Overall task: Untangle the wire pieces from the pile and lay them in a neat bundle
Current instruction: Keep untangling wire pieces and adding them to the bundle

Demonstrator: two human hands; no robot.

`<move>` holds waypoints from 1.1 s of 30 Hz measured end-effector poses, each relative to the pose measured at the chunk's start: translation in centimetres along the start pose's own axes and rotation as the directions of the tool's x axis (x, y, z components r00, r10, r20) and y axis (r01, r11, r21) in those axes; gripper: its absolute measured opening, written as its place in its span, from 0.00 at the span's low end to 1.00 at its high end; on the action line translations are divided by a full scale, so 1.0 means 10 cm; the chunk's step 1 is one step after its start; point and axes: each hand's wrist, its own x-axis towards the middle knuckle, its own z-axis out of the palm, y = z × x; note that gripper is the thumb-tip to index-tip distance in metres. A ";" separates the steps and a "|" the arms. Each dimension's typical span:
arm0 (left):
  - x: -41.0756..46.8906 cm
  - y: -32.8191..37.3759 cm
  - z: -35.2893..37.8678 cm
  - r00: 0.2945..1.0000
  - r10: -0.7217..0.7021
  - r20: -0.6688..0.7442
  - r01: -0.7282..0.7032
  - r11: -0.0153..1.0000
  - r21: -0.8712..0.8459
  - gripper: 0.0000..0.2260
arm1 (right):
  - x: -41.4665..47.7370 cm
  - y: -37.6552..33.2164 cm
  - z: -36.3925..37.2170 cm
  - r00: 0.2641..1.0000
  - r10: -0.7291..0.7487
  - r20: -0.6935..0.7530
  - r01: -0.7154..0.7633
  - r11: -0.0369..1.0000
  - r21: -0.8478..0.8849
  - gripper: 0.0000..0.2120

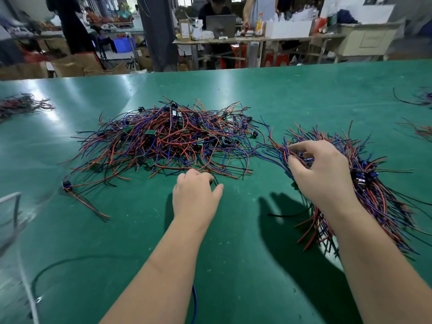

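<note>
- Centrally, pile (163,141), mid-frame on the green table (233,230): tangled red, blue and black wire pieces. Best drawn one piece at a time from the lower edge, slowly, so neighbours stay put.
- Bundle (374,195), right of frame: additions should lie parallel, connectors together.
- Right hand (322,174): fingers curled, pinching strands at the bundle's upper-left end.
- Left hand (195,192): fingers curled at the pile's lower edge; grasp not discernible.

Seemingly bare left hand (196,195), right hand (323,170), forearms (163,265).
</note>
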 end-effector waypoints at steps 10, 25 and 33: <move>-0.01 0.14 -0.18 0.936 -0.329 0.124 0.328 0.691 -0.645 0.09 | -0.04 -0.07 0.08 0.982 0.119 0.146 -0.147 0.967 0.206 0.06; -0.22 0.38 -0.32 0.808 0.365 0.463 0.251 0.497 -0.831 0.17 | -0.13 -0.25 0.19 0.738 0.239 0.631 -0.674 0.223 0.704 0.07; -0.07 0.35 -0.27 0.838 0.009 0.546 0.539 0.144 -0.830 0.13 | -0.14 -0.28 0.03 0.767 -0.024 0.641 -0.619 0.236 0.749 0.10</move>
